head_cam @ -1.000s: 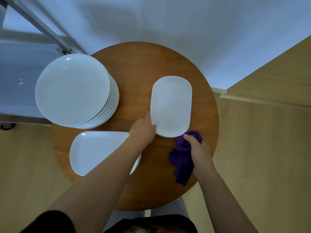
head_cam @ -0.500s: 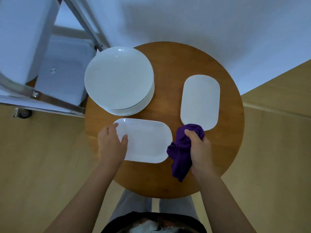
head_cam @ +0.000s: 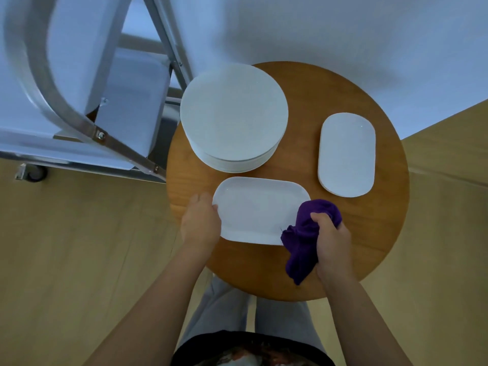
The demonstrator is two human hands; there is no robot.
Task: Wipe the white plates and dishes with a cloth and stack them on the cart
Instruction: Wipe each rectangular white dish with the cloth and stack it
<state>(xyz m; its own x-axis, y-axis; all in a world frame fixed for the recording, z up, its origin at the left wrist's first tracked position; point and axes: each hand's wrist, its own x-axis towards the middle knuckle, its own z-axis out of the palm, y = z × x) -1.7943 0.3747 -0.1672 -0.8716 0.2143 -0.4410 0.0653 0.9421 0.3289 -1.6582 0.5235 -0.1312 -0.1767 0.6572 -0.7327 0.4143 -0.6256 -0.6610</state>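
Since the earlier frame, both hands have closed in on the rectangular white dish (head_cam: 257, 210): the left hand (head_cam: 201, 223) now grips its left rim, thumb hooked over the edge, and the right hand (head_cam: 331, 240), fingers curled round a bunched purple cloth (head_cam: 303, 241), presses the cloth onto the dish's near right corner. Between the two hands the dish lies flat on the round wooden worktop (head_cam: 343, 260). Beyond the left hand stands a stack of round white plates (head_cam: 233, 116); beyond the right hand, apart from the cloth, lies an oval white dish (head_cam: 347, 154). Further left of the left hand, past the worktop's edge, stands a metal-framed cart (head_cam: 79, 120), blurred.
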